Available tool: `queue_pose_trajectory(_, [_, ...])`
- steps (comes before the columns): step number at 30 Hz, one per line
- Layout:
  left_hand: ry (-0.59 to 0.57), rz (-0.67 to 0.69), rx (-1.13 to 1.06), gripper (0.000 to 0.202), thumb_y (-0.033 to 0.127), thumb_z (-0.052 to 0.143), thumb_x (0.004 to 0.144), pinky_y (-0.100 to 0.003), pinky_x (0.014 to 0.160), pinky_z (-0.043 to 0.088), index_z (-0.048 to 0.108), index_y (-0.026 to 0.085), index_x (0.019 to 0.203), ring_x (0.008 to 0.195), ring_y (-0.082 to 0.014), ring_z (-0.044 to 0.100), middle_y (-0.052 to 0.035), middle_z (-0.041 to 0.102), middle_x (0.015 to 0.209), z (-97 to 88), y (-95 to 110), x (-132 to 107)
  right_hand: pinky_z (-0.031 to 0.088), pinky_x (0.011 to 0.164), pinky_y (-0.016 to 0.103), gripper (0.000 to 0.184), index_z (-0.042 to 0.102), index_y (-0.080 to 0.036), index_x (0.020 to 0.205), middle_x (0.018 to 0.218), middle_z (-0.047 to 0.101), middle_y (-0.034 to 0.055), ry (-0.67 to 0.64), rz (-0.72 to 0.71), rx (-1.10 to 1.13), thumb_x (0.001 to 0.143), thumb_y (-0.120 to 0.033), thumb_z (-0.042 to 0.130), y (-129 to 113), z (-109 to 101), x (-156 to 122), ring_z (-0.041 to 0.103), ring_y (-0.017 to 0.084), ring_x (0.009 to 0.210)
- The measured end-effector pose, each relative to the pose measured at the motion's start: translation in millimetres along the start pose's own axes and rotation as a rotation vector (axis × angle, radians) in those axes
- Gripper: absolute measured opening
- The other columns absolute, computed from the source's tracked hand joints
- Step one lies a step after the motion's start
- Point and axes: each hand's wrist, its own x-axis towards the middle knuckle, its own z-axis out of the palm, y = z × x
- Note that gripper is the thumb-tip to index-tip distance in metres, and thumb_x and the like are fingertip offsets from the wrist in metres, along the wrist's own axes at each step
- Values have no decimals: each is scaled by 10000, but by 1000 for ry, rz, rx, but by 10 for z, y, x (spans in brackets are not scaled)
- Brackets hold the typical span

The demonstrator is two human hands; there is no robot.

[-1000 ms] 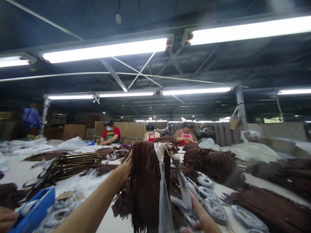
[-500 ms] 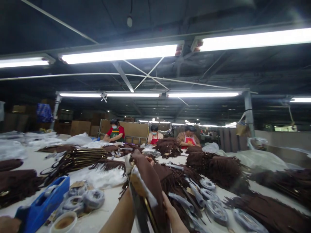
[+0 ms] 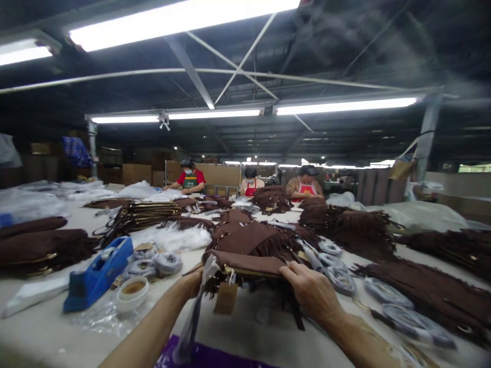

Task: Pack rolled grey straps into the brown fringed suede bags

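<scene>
Trouble could be coming from the grey strip [image 3: 196, 307], which is dangling off the brown bag [image 3: 251, 262] above the table [image 3: 240, 335] and, were the bag lowered, could be getting trapped beneath. The right hand [image 3: 311, 287] is pinching the bag's right end; the left hand [image 3: 194, 281] is meeting its other end, fingers hiding, so I can't tell their grip.
</scene>
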Motion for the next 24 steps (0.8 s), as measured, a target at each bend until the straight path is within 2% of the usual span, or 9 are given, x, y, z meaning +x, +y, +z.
queue_pose_trajectory(3, [154,-40,91,183,148,536,873,-431,910,485,609,124,1038,1008,-250,600,-87,635,1063,-62,-112,-40,337,590,277,284,672,-225,865,794,654,26,-84,-25,-3,855,12,516,-154,216,-168,602,173,703])
queue_pose_trajectory(7, [367,80,228,343,76,454,754,-401,1051,354,572,159,1066,1176,-252,489,-89,575,1182,-114,1,-282,332,631,295,243,660,-231,807,786,647,25,-117,-61,27,872,-30,539,-278,346,-258,585,187,723])
queue_pose_trajectory(9, [245,224,349,302,161,478,776,-352,1007,395,579,194,1058,1118,-228,520,-63,587,1146,-54,79,-476,330,639,301,241,656,-227,794,787,649,27,-121,-63,34,872,-32,540,-285,389,-262,581,192,728])
queue_pose_trajectory(11, [7,316,499,269,224,520,778,-327,970,424,596,214,1036,1072,-216,542,-51,597,1119,52,91,-661,328,635,305,253,654,-219,784,777,649,30,-127,-49,38,863,-12,533,-268,427,-278,577,193,715])
queue_pose_trajectory(14, [-234,280,654,316,135,534,725,-306,1006,402,619,220,1017,1123,-204,524,-53,568,1205,202,-38,-842,352,685,303,277,667,-215,881,905,672,50,-125,-29,59,841,17,520,-281,418,-348,589,204,816])
queue_pose_trajectory(17, [-328,272,726,473,16,491,679,-299,1050,371,609,249,1073,1215,-193,474,-41,518,1306,268,-226,-919,366,741,298,319,656,-219,997,1027,661,55,-121,29,186,806,10,542,-479,286,-450,573,212,909])
queue_pose_trajectory(19, [-348,304,764,539,-22,465,691,-309,1066,364,576,262,1135,1273,-196,429,-47,474,1368,282,-307,-933,361,704,294,215,654,-224,904,923,658,29,-177,57,319,810,-47,578,-732,182,-507,570,198,831])
queue_pose_trajectory(21, [-331,323,834,494,-19,459,732,-336,1050,389,558,244,1139,1268,-221,432,-77,465,1372,301,-334,-921,352,672,300,64,636,-232,806,839,649,9,-260,46,411,821,-170,641,-1019,136,-541,572,198,776])
queue_pose_trajectory(24, [-318,313,1009,307,19,461,792,-372,953,464,567,194,1021,1121,-252,518,-111,548,1220,349,-310,-869,349,655,315,72,624,-225,773,824,667,18,-303,8,368,816,-227,682,-1333,218,-536,599,224,772])
